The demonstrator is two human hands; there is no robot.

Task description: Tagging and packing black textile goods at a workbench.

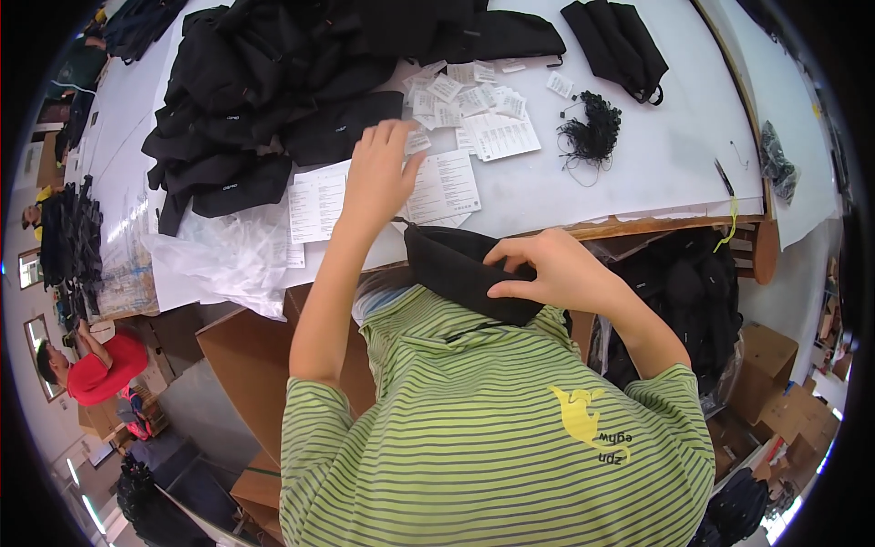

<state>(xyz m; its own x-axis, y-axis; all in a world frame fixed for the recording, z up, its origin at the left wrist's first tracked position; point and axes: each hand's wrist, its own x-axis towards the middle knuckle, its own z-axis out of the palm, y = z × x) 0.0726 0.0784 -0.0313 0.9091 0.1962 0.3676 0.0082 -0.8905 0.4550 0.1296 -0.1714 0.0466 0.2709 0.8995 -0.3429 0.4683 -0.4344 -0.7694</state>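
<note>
My right hand grips the upper edge of a black fabric pouch, thumb and fingers closed on its rim. The pouch lies against my body at the table's near edge, with a cord loop at its left end. My left hand is over the table, fingers stretched out and thumb apart, with nothing visible in it. Beneath and beside it lie printed white sheets. Just past its fingertips is a heap of small clear packets with white labels.
Black pouches are heaped at the far left of the white table. A folded black pouch and a bundle of black strings lie to the right. Crumpled clear plastic hangs over the near edge. A person in red is at left.
</note>
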